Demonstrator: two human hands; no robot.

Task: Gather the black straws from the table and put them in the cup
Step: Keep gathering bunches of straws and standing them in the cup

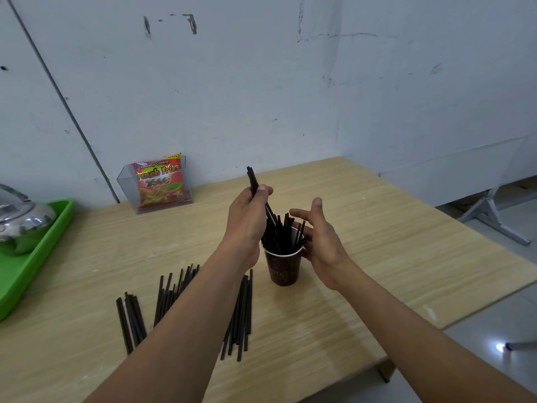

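Observation:
A dark brown paper cup [281, 270] stands upright near the middle of the wooden table [377, 242], with several black straws [283, 232] sticking out of it. My left hand [247, 216] is shut on a small bunch of black straws [252, 177], tilted, with their lower ends over the cup's mouth. My right hand [318, 239] is open, fingers spread, right beside the cup's rim on its right side. More black straws lie loose on the table in groups [130, 321], [171, 289], [241, 315], partly hidden under my left forearm.
A clear plastic holder with a red French fries snack bag [158, 181] stands at the back against the wall. A green tray [32, 257] with a metal kettle [20, 216] sits at the left edge. The table's right edge drops to the floor.

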